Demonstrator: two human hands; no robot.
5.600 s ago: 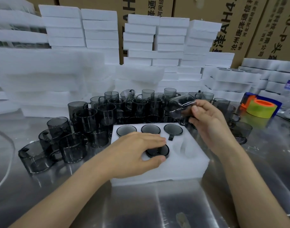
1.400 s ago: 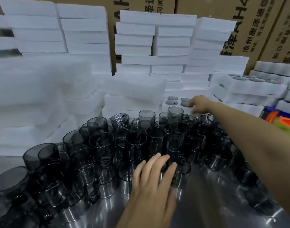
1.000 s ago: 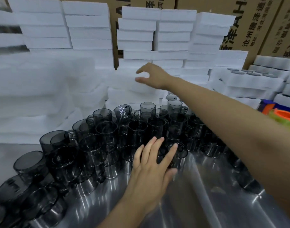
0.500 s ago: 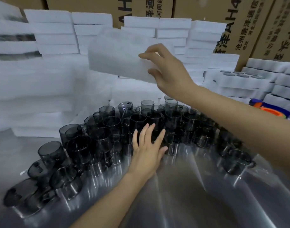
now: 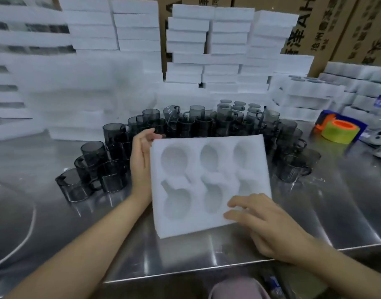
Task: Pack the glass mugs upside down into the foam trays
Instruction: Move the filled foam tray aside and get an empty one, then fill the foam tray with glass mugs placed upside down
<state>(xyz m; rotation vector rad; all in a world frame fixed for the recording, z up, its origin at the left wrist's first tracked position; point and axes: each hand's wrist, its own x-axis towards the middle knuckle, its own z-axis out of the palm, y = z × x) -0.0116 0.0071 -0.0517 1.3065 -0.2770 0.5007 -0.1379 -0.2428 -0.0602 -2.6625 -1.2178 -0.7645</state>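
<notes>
A white rectangular foam tray [image 5: 181, 225] with six empty round pockets lies on the shiny steel table [image 5: 55, 223]. The left hand [image 5: 141, 162] presses flat and released against the tray's left edge. The right hand [image 5: 269, 227] covers its near right corner, fingers on top; whether it grasps cannot be told. Smoky grey glass mugs [image 5: 196, 124] stand upright behind and beside the tray.

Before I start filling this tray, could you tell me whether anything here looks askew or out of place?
Mostly fine. The foam tray lies skewed to the table edge, its pockets empty, and one glass mug at the cluster's left end looks tipped over instead of standing.
</notes>
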